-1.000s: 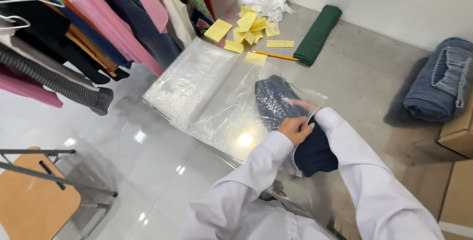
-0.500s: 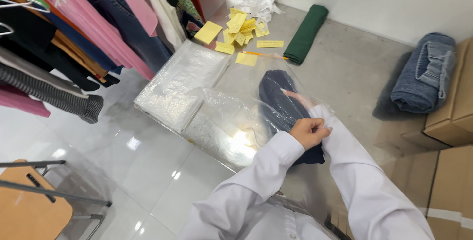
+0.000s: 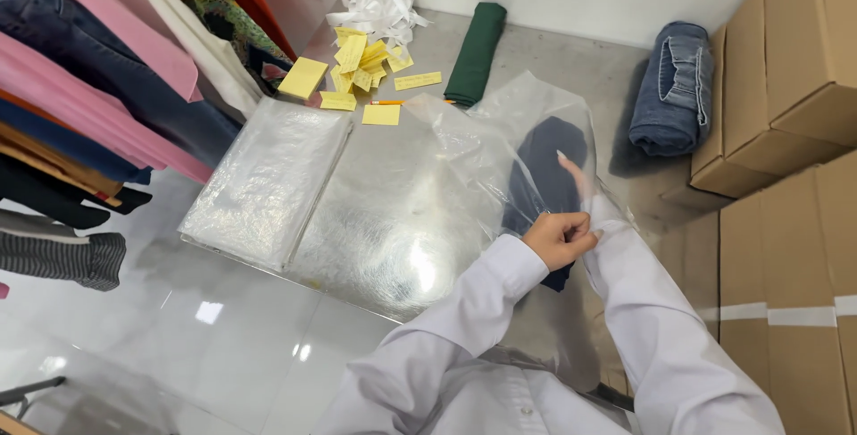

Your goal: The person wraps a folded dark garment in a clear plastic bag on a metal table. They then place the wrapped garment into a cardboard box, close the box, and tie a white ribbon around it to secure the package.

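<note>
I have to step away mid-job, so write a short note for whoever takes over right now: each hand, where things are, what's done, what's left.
Left hand: closed on the mouth edge of the clear plastic bag.
Right hand: inside the bag, fingers extended against the dark navy garment.
Done: the garment is mostly inside the bag, with its lower end showing below the left hand.
Left: seating it fully; the bag is open.
Nearby: stack of flat bags, yellow slips, green roll, folded jeans.
</note>
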